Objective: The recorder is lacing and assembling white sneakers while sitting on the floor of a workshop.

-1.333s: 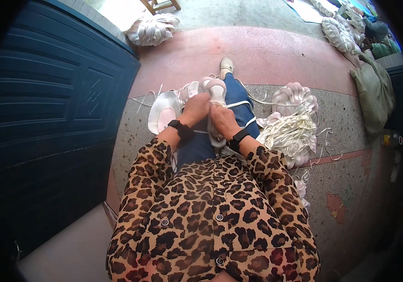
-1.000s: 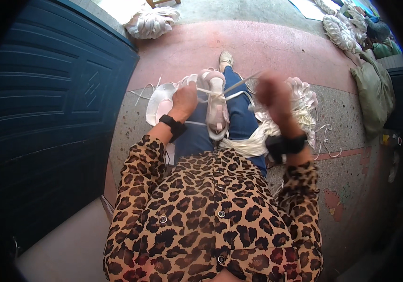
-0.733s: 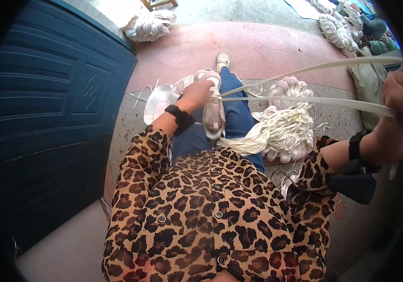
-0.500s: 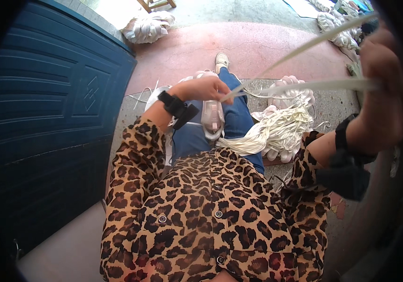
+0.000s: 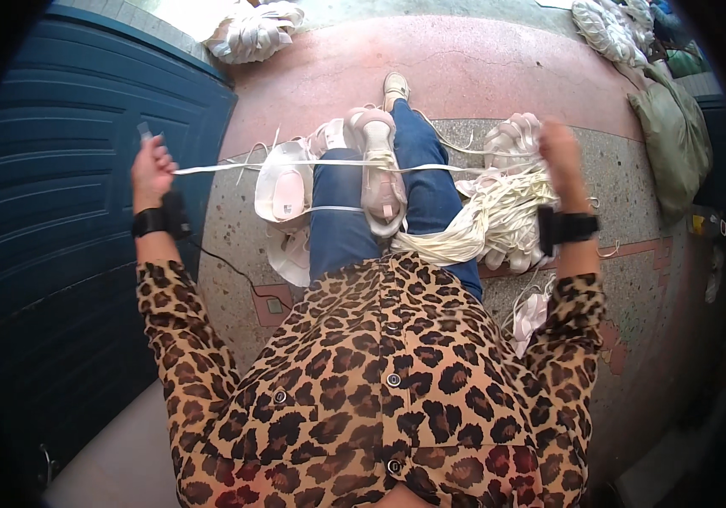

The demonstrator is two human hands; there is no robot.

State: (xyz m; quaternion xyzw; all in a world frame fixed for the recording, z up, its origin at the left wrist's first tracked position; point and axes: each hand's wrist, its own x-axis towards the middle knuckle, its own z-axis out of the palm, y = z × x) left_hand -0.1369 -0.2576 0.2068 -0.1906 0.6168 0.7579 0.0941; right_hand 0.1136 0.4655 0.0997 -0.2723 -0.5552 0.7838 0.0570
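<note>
A flat white shoelace [image 5: 295, 166] is pulled nearly straight across my lap. Its left part runs into my left hand [image 5: 153, 172], closed beside the blue door; a pale, translucent tip pokes up above those fingers. At the other end my right hand [image 5: 562, 154], a little blurred, is closed around the lace. Under the stretched lace, a pink-and-white sneaker [image 5: 380, 182] lies between my thighs. To its right, a thick hank of cream shoelaces [image 5: 485, 224] drapes over my right thigh. More pale shoes [image 5: 285, 184] lie by my left leg.
A blue panelled door [image 5: 92, 203] stands close on the left. Shoes [image 5: 513, 140] are piled beyond the hank, with another shoe [image 5: 532, 322] near my right elbow. Bundles of white shoes [image 5: 257, 34] lie farther off. A grey-green sack [image 5: 672, 140] is at the right.
My hands have moved apart. The left went left toward the door, and the right came down and inward from the upper right. The lace, doubled and slanting before, now stretches level between them.
</note>
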